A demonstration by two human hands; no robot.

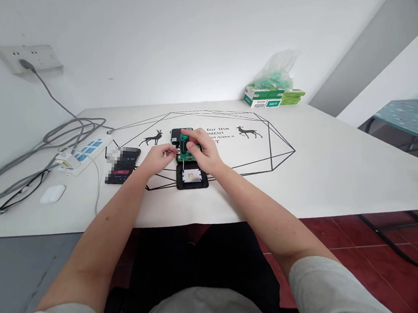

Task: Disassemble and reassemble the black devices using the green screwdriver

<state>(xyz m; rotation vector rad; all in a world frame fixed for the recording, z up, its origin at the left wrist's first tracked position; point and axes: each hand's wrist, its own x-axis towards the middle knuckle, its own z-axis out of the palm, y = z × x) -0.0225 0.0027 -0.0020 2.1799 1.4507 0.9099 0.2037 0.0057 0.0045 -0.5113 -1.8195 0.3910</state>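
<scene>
My right hand point(205, 151) is wrapped around a green-and-black screwdriver point(183, 144), its thin metal shaft pointing down. Beneath it lies a green circuit board point(180, 157), partly hidden by the fingers. The curled fingers of my left hand point(158, 158) hold the board's left edge. On the near side, an open black case part point(191, 186) with a silver plate point(192, 175) lies flat on the table, close to the screwdriver's tip. Behind the board is a black rectangular case piece point(176, 135), partly covered by my right hand.
On the white table point(338, 171), a phone point(127, 164), a power strip point(86, 154) with cables, glasses point(21, 192) and a white earbud case point(53, 194) lie to the left. Green-and-white boxes point(264, 97) under a plastic bag point(278, 72) stand against the wall.
</scene>
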